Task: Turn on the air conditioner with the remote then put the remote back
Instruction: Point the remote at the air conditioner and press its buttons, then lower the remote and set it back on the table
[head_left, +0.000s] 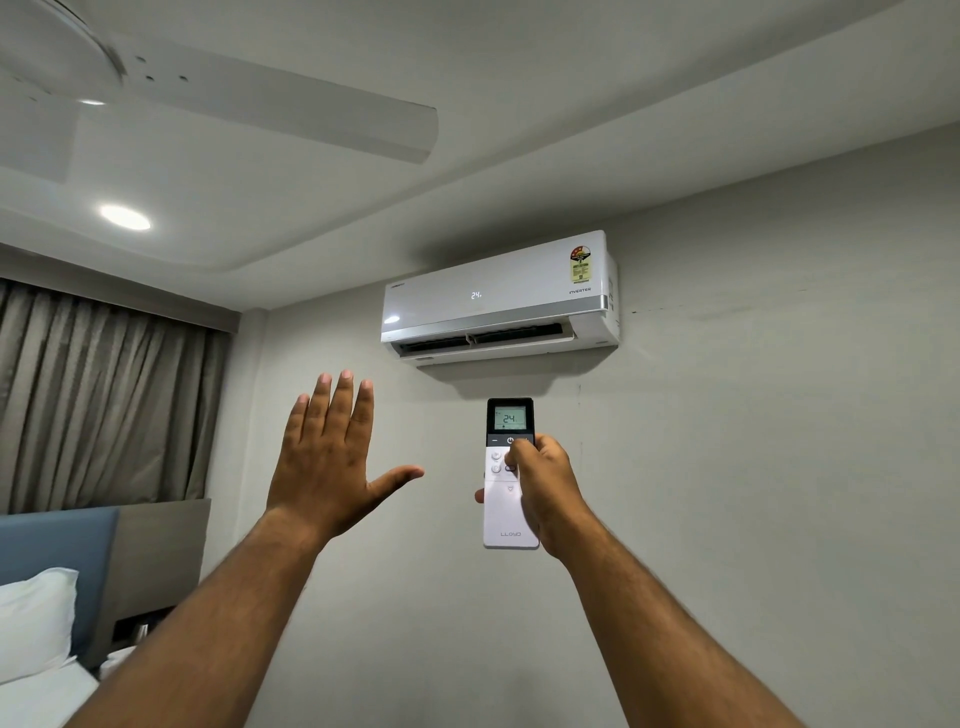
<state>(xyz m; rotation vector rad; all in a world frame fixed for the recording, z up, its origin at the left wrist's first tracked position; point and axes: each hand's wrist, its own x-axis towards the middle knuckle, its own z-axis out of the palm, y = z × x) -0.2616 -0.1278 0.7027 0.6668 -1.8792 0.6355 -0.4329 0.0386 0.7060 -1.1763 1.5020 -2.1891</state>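
Observation:
A white air conditioner (498, 299) hangs high on the wall, its front panel showing 24 and its lower flap open. Below it my right hand (545, 486) is shut on a white remote (509, 514) with a dark top and a lit screen reading 24. The remote stands upright, pointing up at the unit, with my thumb on the buttons just under the power symbol. My left hand (332, 457) is raised to the left of the remote, palm toward the wall, fingers spread and holding nothing.
A white ceiling fan blade (291, 119) reaches across the upper left, near a round ceiling light (124, 217). Grey curtains (104, 400) cover the left wall. A bed with a blue headboard (52, 545) and a white pillow (36, 618) sits at the lower left.

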